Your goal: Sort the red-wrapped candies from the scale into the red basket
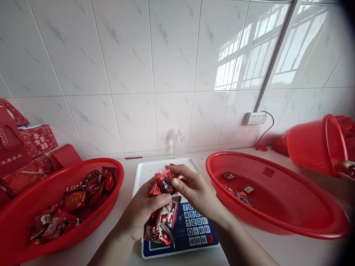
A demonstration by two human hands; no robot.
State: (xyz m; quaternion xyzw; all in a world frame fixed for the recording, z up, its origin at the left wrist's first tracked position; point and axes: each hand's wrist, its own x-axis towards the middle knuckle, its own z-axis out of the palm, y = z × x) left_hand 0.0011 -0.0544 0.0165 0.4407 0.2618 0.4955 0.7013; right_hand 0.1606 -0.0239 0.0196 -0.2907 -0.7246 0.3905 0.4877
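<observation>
My left hand is closed round a bunch of red and white candy packets, held over the keypad of a white and blue electronic scale. My right hand pinches one small red wrapped candy at the top of that bunch, between thumb and fingers. Both hands meet above the scale's white weighing plate.
A red plastic basket on the left holds several red candy packets. A larger red basket on the right holds a few candies. Another person's hand tilts a third red basket at far right. Red gift boxes stand at left; a wall socket and a clear bottle are behind.
</observation>
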